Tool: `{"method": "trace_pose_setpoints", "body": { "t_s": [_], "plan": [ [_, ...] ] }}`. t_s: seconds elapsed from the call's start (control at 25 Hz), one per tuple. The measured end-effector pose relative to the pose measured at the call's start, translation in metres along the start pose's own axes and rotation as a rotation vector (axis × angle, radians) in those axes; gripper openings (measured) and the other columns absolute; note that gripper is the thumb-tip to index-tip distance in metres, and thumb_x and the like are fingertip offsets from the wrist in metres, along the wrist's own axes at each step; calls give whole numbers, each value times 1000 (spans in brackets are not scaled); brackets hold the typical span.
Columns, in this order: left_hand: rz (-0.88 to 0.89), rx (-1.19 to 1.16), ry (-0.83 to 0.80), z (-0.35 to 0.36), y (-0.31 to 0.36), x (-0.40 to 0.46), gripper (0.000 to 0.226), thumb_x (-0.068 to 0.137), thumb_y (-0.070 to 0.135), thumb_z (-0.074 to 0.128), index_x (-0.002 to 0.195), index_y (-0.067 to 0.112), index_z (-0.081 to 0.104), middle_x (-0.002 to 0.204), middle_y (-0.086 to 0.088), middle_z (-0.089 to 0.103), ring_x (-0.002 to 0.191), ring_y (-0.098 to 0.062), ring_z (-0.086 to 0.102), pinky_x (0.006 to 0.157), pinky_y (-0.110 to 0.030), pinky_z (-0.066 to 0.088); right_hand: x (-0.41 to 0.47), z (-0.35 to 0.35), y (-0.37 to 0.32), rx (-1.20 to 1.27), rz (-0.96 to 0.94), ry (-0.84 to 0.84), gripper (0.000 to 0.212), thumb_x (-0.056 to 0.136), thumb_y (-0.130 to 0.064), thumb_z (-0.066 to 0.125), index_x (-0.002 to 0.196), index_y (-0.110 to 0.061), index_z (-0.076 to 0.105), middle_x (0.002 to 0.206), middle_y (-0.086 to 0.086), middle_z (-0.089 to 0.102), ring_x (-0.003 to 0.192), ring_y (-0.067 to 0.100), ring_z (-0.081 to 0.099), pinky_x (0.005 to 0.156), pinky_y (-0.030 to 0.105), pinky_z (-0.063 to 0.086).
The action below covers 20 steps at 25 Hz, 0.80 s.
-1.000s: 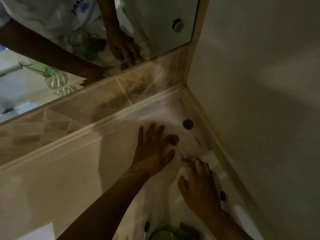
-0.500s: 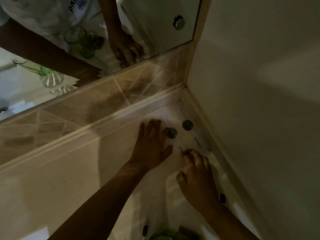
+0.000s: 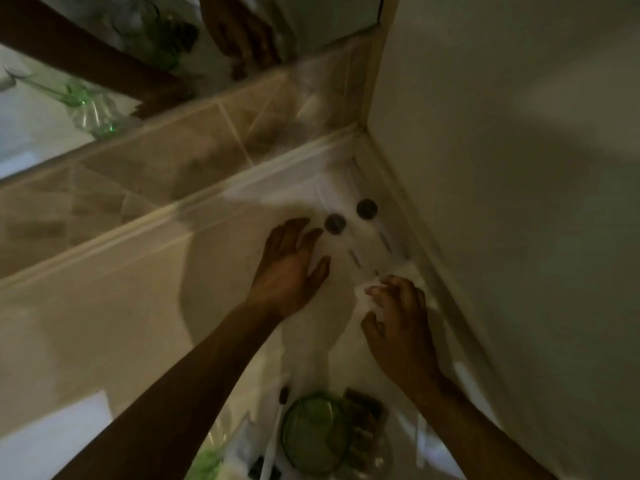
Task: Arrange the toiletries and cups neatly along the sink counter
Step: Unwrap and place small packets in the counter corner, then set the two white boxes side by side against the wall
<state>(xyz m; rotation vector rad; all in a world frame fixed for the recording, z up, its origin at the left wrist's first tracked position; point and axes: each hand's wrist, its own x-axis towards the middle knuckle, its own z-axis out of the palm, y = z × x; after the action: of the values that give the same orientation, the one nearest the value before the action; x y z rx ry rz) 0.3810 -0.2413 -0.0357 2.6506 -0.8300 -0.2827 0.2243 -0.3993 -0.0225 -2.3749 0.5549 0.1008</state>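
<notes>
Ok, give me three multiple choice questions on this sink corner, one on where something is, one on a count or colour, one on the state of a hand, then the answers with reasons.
1. Where is the green cup?
A. at the bottom edge of the view, between the forearms
B. in the far corner by the wall
C. in the left hand

2. How many dark round caps lie near the corner?
A. two
B. four
C. none

3. How is the left hand?
A. flat, fingers straight on the counter
B. a fist
C. round a cup

Answers: 1 A, its rim shows low in the view. 2 A, a second cap lies beside the first. 3 A, its fingers lie spread and straight; the right hand curls.
</notes>
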Motion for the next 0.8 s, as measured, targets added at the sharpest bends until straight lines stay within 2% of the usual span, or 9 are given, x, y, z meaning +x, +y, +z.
{"method": "trace_pose_setpoints", "body": {
  "t_s": [0.08, 0.12, 0.2, 0.28, 0.36, 0.52, 0.6, 0.72, 0.8],
  "plan": [
    [-53, -126, 72, -13, 11, -28, 36, 97, 36, 55, 127, 16, 61, 127, -12, 62, 118, -29, 55, 99, -34, 43, -21, -5, 10, 57, -4, -4, 32, 84, -11, 66, 114, -20, 64, 130, -3, 46, 120, 19, 45, 88, 42, 55],
    [-100, -211, 97, -21, 14, -42, 27, 96, 31, 57, 117, 16, 67, 115, -8, 67, 105, -25, 63, 89, -28, 46, -30, -7, 15, 76, -19, -5, 29, 84, -11, 65, 112, -20, 64, 127, -3, 46, 117, 19, 47, 87, 43, 55],
    [-253, -385, 120, -36, 22, -76, 18, 96, 28, 56, 102, 19, 72, 93, 3, 71, 82, -16, 69, 73, -25, 49, -51, -9, 22, 107, -43, -17, 25, 84, -13, 62, 108, -21, 64, 118, -6, 47, 111, 17, 49, 85, 43, 55],
    [-436, -582, 121, -47, 34, -118, 16, 97, 28, 56, 92, 24, 70, 81, 8, 73, 69, -10, 70, 67, -28, 54, -73, -11, 26, 99, -67, -17, 22, 84, -13, 61, 103, -23, 65, 111, -8, 47, 104, 12, 48, 85, 37, 52],
    [-563, -725, 161, -51, 48, -163, 15, 97, 26, 57, 89, 26, 69, 75, 6, 72, 63, -11, 68, 62, -32, 56, -94, -12, 28, 98, -71, -33, 21, 85, -12, 62, 101, -26, 64, 108, -10, 46, 99, 7, 48, 85, 28, 47],
    [-861, -908, 280, -32, 75, -241, 14, 95, 19, 59, 84, 20, 68, 68, -3, 68, 57, -20, 63, 60, -40, 53, -124, -9, 25, 113, -46, -127, 17, 88, -13, 62, 99, -25, 64, 105, -8, 50, 94, 9, 54, 78, 17, 44],
    [-964, -994, 260, -19, 86, -277, 14, 95, 15, 60, 83, 14, 67, 68, -8, 68, 54, -19, 61, 54, -36, 50, -141, -7, 21, 141, -9, -164, 15, 88, -14, 64, 95, -27, 65, 100, -11, 55, 88, 5, 57, 71, 6, 40],
    [-1014, -1045, 147, 1, 92, -324, 13, 94, 12, 59, 84, 11, 68, 66, -8, 69, 50, -17, 63, 50, -30, 49, -167, 0, 17, 124, -18, -244, 12, 87, -15, 66, 93, -25, 67, 95, -10, 59, 81, 2, 59, 68, 6, 40],
    [-1059, -1083, 84, 11, 89, -347, 14, 93, 8, 56, 86, 9, 68, 73, -12, 71, 55, -19, 65, 52, -32, 52, -184, 7, 14, 58, -62, -299, 10, 86, -17, 67, 94, -23, 67, 94, -7, 60, 79, 8, 60, 68, 16, 43]
  ]
}}
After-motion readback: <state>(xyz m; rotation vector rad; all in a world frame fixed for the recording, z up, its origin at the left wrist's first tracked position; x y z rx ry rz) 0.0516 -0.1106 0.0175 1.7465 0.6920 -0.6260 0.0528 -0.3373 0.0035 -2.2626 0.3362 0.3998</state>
